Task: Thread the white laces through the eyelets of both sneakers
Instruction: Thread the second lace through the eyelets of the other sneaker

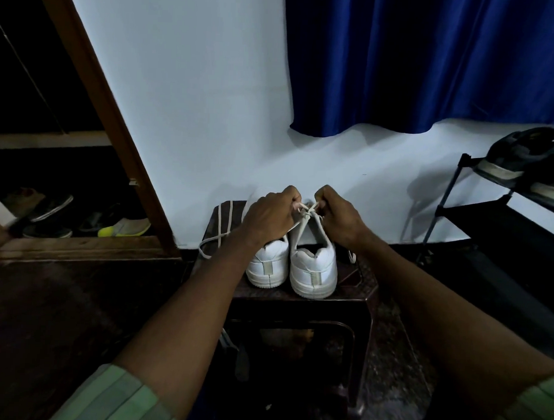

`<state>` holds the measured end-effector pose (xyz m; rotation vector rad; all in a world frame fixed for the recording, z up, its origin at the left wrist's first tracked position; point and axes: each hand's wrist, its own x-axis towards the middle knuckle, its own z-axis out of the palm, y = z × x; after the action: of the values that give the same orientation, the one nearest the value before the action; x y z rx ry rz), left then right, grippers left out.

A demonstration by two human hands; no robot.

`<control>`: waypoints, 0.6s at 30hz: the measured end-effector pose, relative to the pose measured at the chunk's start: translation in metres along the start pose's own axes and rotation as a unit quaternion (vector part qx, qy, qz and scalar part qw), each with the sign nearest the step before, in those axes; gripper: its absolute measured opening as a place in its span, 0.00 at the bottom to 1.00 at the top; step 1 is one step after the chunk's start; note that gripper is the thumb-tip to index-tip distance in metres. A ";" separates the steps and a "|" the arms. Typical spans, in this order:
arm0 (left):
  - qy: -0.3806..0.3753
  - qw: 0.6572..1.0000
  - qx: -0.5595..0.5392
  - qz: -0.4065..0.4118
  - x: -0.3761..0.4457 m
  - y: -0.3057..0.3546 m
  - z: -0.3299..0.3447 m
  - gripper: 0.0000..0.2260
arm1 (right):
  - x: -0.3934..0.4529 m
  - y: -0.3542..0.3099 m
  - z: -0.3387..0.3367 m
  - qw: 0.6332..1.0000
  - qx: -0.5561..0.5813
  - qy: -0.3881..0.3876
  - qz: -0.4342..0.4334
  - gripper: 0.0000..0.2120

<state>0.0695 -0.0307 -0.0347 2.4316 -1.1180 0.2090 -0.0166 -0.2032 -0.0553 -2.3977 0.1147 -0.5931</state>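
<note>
Two white sneakers stood side by side on a small dark table [301, 300], heels toward me, toes toward the pale wall. My left hand [271, 214] reached over the left sneaker [267, 264], its grip curled tight and pinching one end of the white lace [307, 211]. My right hand [340, 216] hovered above the right sneaker [312, 272], its grip likewise closed, pinching the other end, so the lace crossed between my two fists over that sneaker's front. A second, loose lace [220, 231] lay on the table just left of the left sneaker, one loop trailing over the edge. Dark shoes [519, 155] sat on a black rack [476, 213] to my right, under a blue curtain [431, 64].
</note>
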 end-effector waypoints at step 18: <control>0.023 0.992 -0.120 -0.043 -0.001 -0.003 -0.001 0.03 | -0.004 -0.008 -0.006 0.996 0.041 0.039 0.074 0.05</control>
<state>0.0706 -0.0278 -0.0350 2.2434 -0.9577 0.0964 -0.0229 -0.1996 -0.0478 -2.2647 0.2933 -0.6106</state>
